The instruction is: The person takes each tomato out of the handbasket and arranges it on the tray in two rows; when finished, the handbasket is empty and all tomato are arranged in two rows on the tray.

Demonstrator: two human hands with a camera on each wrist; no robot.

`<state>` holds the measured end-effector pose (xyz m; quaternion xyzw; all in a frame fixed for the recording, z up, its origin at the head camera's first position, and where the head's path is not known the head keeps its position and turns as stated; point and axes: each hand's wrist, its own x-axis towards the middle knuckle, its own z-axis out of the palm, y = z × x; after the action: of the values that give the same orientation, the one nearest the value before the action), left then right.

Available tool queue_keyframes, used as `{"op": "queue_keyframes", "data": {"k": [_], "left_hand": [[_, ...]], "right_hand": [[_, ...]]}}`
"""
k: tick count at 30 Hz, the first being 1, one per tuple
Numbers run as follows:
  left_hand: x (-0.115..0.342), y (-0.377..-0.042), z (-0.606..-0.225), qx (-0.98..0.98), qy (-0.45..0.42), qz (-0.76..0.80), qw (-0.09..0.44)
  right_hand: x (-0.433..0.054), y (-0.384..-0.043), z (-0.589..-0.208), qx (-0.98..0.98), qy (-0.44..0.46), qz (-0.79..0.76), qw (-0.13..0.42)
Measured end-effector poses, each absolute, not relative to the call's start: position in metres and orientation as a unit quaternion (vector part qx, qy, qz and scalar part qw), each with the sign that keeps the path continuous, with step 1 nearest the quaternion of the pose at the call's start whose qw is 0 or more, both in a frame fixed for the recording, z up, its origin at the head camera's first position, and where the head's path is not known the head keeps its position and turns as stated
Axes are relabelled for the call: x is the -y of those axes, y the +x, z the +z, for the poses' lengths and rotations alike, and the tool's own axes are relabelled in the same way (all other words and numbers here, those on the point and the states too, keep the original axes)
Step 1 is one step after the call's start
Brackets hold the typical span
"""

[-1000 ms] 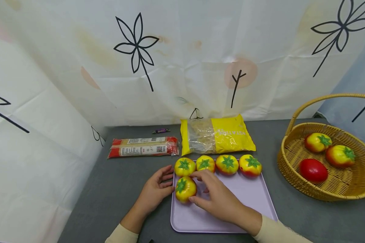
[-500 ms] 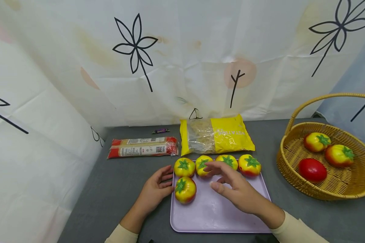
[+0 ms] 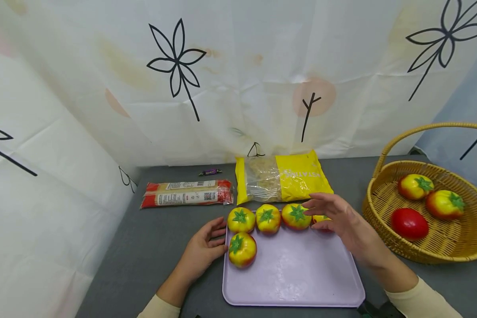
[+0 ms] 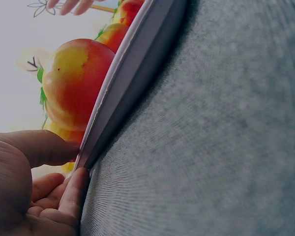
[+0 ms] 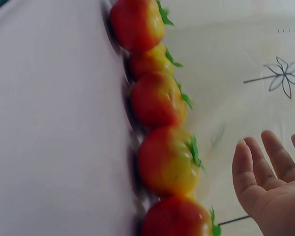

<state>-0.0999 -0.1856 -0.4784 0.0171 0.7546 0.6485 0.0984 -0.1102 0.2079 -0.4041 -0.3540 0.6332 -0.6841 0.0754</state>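
Observation:
A lilac tray (image 3: 294, 282) carries several yellow-red, tomato-like fruits with green tops, in a row along its back edge. One more such fruit (image 3: 243, 250) sits in front of the row's left end. My left hand (image 3: 204, 245) is at the tray's left rim; the left wrist view shows its thumb above the rim and a finger (image 4: 74, 191) against the outer side, holding the edge. Above the tray's back right corner, my right hand (image 3: 347, 229) has loosely spread fingers and nothing in them. It partly hides the rightmost fruit (image 3: 322, 224) of the row.
A wicker basket (image 3: 375, 234) with a tall handle stands at the right, holding two yellow-red fruits and a red one (image 3: 409, 224). Behind the tray lie a yellow bag (image 3: 302, 176), red-ended packets (image 3: 188, 193) and a small purple wrapped item (image 3: 210, 172). Patterned cloth backs the table.
My right hand has moved away from the front fruit, across the tray to the right toward the basket. My left hand and the fruits have stayed in place.

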Motion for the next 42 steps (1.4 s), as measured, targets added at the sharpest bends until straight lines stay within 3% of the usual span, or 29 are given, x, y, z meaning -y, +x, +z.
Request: {"op": "queue_keyframes", "data": {"k": [18,35,42], "left_hand": [[0.185,-0.100,-0.479,-0.757,0.021,0.646,0.095],[0.185,-0.099,-0.480,-0.752,0.018,0.652,0.095],[0.185,-0.099,-0.480,-0.755,0.015,0.648,0.097]], "right_hand": [[-0.292,-0.120,-0.411,-0.604,-0.341,-0.720,0.008],[-0.370,-0.123,-0.423,-0.681,-0.136,-0.715,-0.081],[-0.388,-0.121,-0.429,-0.738,-0.120,-0.655,-0.115]]}}
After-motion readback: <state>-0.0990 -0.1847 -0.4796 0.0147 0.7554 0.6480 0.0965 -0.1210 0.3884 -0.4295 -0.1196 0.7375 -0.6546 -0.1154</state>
